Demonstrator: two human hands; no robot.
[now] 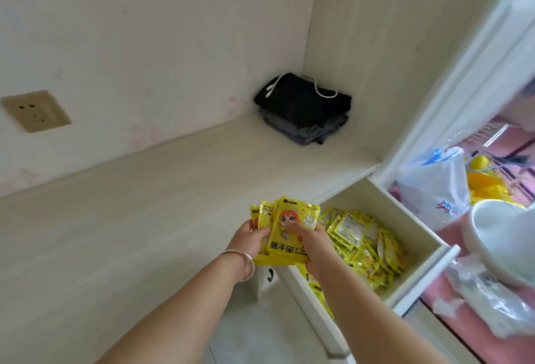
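Note:
Both hands hold a fanned stack of yellow hand-warmer packets (pixel 282 220) above the front edge of a pale wooden shelf. The top packet shows an orange-haired cartoon figure. My left hand (pixel 249 240), with a silver bangle on its wrist, grips the stack from the left. From the right, my right hand (pixel 314 243) grips the same stack with the thumb pressed on the top packet. Just to the right, an open white drawer (pixel 405 207) holds a heap of several more yellow packets (pixel 366 245).
Folded black and grey clothes (pixel 304 109) with a white cord lie in the shelf's back corner. A wall socket (pixel 36 111) sits at the left. Right of the drawer are a white plastic bag (pixel 434 190), a white bowl (pixel 503 239) and clear plastic wrapping (pixel 489 303).

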